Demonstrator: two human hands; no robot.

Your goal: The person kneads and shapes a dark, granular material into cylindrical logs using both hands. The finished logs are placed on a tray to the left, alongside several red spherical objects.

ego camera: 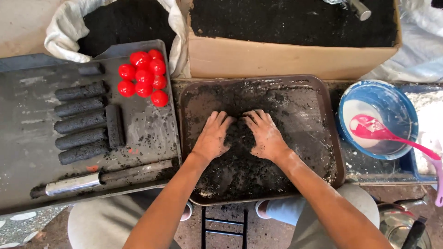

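Head view, hands (pixel 240 136) mid-tray (pixel 323 92), edges apart

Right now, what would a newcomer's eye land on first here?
Probably the red balls, clustered bright at the top of the grey board on the left, beside a row of dark rolls. Next, the left hand and right hand, pressed side by side into a black mound in the middle of the brown tray. On the right sits a blue bowl with a pink spoon.
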